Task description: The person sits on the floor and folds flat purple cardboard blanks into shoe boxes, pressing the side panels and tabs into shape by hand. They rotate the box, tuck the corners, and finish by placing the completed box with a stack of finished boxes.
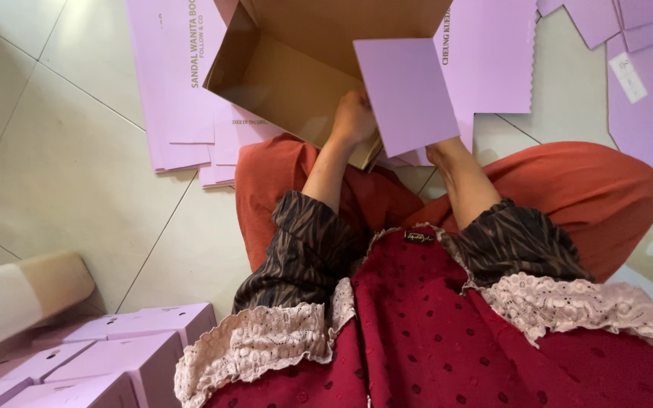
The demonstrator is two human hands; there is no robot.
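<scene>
A half-folded box (pixel 304 68), purple outside and brown inside, sits above the person's lap. The left hand (pixel 353 119) grips its bottom edge. The right hand (pixel 438 151) is hidden behind a purple flap (pixel 408 94), so I cannot tell its grip. Flat purple sheets (pixel 179 83) lie on the tile floor (pixel 62 166). Finished purple boxes (pixel 115 355) sit nearby.
</scene>
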